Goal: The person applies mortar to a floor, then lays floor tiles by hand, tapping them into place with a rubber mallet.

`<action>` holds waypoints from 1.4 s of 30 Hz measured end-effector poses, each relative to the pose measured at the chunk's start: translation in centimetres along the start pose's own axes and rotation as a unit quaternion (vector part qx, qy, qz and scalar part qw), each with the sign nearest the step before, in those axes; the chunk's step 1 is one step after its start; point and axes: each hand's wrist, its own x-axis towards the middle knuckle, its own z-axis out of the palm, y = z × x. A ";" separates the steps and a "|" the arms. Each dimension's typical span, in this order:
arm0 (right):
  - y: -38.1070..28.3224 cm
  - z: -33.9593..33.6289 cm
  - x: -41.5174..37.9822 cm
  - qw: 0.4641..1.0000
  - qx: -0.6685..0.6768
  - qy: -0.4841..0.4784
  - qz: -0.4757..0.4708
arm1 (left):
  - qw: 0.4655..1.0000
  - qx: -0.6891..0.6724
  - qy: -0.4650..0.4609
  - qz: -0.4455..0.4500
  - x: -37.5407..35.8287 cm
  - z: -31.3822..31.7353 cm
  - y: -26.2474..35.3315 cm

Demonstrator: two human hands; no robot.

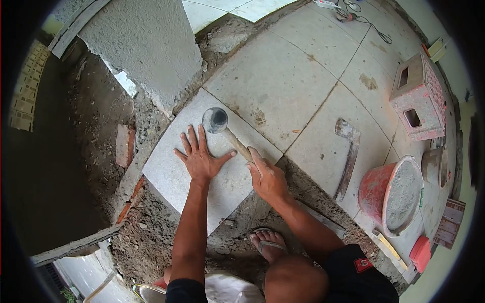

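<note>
While your right hand [267, 177] wraps closed around the wooden handle, the rubber mallet [222, 127] lies slanted across the far part of the grey tile [172, 177], its round dark head resting on or just over the tile's upper corner; you cannot tell from this view whether the head actually touches. Your left hand [200, 157] lies flat on the same tile with the fingers spread wide, palm down, just beside the mallet's handle and gripping nothing. That tile sits at the edge of the laid floor, its near and left sides bordered by bare mortar and rubble [151, 237]. Broken brick pieces [124, 145] show in the dirt to its left. Beyond the tile's far corner rises a rough plastered column [146, 45]. Your sandalled foot [268, 241] stands on the mortar bed just below your right hand. To the right, on the already laid tiles, a trowel [347, 151] crusted with cement lies by itself, well apart from your hands. Further right a red bucket [391, 194] holds grey mortar, and past it a pinkish hollow block [418, 98] stands on the floor. A cable and a small power tool [348, 15] lie at the far edge of the paving.
</note>
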 end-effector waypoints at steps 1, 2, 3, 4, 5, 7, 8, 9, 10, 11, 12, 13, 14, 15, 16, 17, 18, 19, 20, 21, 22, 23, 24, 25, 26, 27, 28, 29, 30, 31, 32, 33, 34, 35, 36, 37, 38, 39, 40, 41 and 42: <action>1.0 0.3 0.1 0.998 -0.055 -0.032 0.026 | 1.000 -0.010 0.002 0.003 -0.1 -0.1 0.0; 0.8 0.0 0.6 0.991 -0.108 -0.061 0.050 | 1.000 -0.019 0.006 0.007 0.0 -0.3 0.0; 0.5 -0.6 1.0 0.996 -0.082 -0.031 0.021 | 1.000 -0.025 0.010 0.011 -0.1 -0.4 0.0; 0.1 -0.9 1.4 0.996 -0.081 -0.026 0.016 | 1.000 -0.024 0.017 0.011 0.4 -0.6 0.1; -0.2 -1.0 1.3 0.998 -0.057 -0.002 -0.001 | 0.999 -0.027 0.017 0.010 0.6 -0.6 0.2; 0.5 -0.6 -0.1 0.999 -0.032 0.014 -0.006 | 0.999 -0.034 0.012 0.010 -0.1 -0.5 0.1; 1.1 -0.2 0.1 0.997 -0.083 0.000 0.001 | 0.999 -0.034 0.013 0.012 -0.1 -0.4 0.0; 1.6 0.1 0.2 0.991 -0.134 -0.014 0.005 | 0.999 -0.044 0.015 0.012 0.0 -0.2 0.0; 1.9 0.3 -0.3 0.991 -0.133 -0.011 0.005 | 0.998 -0.051 0.015 0.014 0.1 0.0 -0.1; 0.6 -0.4 -0.1 0.996 -0.084 0.009 -0.015 | 0.998 -0.050 0.018 0.017 0.6 -0.1 -0.1; -0.2 -0.8 -0.3 0.999 -0.034 0.022 -0.034 | 0.999 -0.044 0.018 0.015 0.7 0.0 -0.1; -0.4 -0.9 -1.2 0.999 -0.032 0.016 -0.029 | 0.999 -0.037 0.011 0.013 0.1 0.2 -0.3; -0.3 -1.3 -1.8 0.999 -0.043 0.009 -0.030 | 0.999 -0.035 0.009 0.012 -0.1 0.4 -0.5; 0.0 -1.8 -2.0 0.998 -0.054 0.004 -0.036 | 0.999 -0.039 0.011 0.019 0.0 0.4 -0.6; 0.9 -2.0 -2.6 0.998 -0.055 0.004 -0.040 | 0.999 -0.044 0.014 0.025 0.0 0.5 -0.7; 2.3 -1.8 -3.4 0.996 -0.082 0.001 -0.034 | 0.998 -0.051 0.012 0.022 0.0 0.2 -0.5; 2.8 -2.0 -3.6 0.994 -0.108 -0.001 -0.029 | 0.998 -0.051 0.017 0.021 0.3 0.4 -0.7; 3.1 -2.1 -4.0 0.994 -0.107 -0.001 -0.031 | 0.999 -0.026 0.017 0.028 0.3 0.8 -0.9; 2.8 -2.5 -4.2 0.995 -0.061 0.045 -0.064 | 0.999 -0.002 0.015 0.033 0.2 0.9 -1.1; 2.7 -2.8 -4.8 0.992 -0.014 0.088 -0.092 | 1.000 -0.001 0.010 0.026 0.2 1.1 -1.1; 3.0 -3.1 -5.8 0.992 -0.013 0.085 -0.089 | 1.000 0.001 0.007 0.025 -0.1 1.2 -1.3; 3.3 -3.6 -6.4 0.995 -0.048 0.060 -0.060 | 1.000 -0.006 0.006 0.024 0.1 0.9 -1.2; 3.7 -4.0 -6.8 0.995 -0.085 0.035 -0.029 | 1.000 -0.014 0.004 0.022 0.2 0.6 -0.8; 4.1 -4.2 -7.1 0.995 -0.088 0.037 -0.027 | 1.000 -0.012 -0.006 0.016 0.2 0.4 -0.7; 4.3 -4.5 -7.4 0.995 -0.084 0.039 -0.038 | 1.000 -0.014 -0.009 0.020 0.3 0.4 -0.8; 4.4 -4.7 -7.9 0.995 -0.080 0.040 -0.047 | 1.000 -0.013 -0.003 0.019 0.2 0.6 -0.9; 4.5 -4.9 -8.3 0.995 -0.084 0.039 -0.041 | 1.000 -0.014 0.002 0.017 0.2 0.8 -0.8; 4.3 -4.9 -8.5 0.996 -0.077 0.031 -0.037 | 1.000 -0.009 0.005 0.015 0.2 0.6 -0.6; 4.2 -4.9 -8.5 0.997 -0.071 0.026 -0.035 | 1.000 -0.010 0.002 0.019 0.1 0.7 -0.7; 4.2 -5.0 -8.4 0.996 -0.073 0.028 -0.033 | 1.000 -0.014 0.004 0.022 0.1 0.7 -0.8; 4.2 -4.9 -8.2 0.996 -0.078 0.024 -0.025 | 1.000 -0.018 0.007 0.024 0.2 0.5 -0.7; 4.3 -4.8 -7.9 0.996 -0.082 0.021 -0.018 | 1.000 -0.014 0.002 0.023 0.2 0.4 -0.7; 4.4 -4.8 -7.3 0.996 -0.083 0.025 -0.018 | 1.000 -0.016 0.005 0.025 0.7 0.3 -0.5; 4.5 -4.7 -7.2 0.996 -0.060 0.053 -0.046 | 1.000 -0.014 0.007 0.021 0.6 0.4 -0.5; 4.4 -4.6 -7.6 0.993 -0.035 0.082 -0.071 | 1.000 -0.011 0.006 0.019 0.1 0.5 -0.6; 4.6 -4.5 -7.6 0.993 -0.036 0.084 -0.069 | 1.000 -0.011 0.006 0.021 0.2 0.6 -0.7; 4.9 -4.5 -7.4 0.996 -0.067 0.052 -0.037 | 1.000 -0.016 0.013 0.023 0.2 0.7 -0.7; 5.1 -4.5 -7.3 0.995 -0.097 0.019 -0.004 | 0.999 -0.022 0.019 0.025 0.2 0.8 -0.7; 5.1 -4.5 -7.3 0.995 -0.097 0.021 -0.005 | 0.999 -0.022 0.021 0.026 0.4 0.9 -0.7; 4.9 -4.5 -7.2 0.996 -0.079 0.036 -0.022 | 0.999 -0.020 0.024 0.028 0.6 0.9 -0.7; 4.6 -4.6 -7.4 0.996 -0.060 0.046 -0.035 | 0.999 -0.018 0.022 0.028 0.2 1.1 -0.9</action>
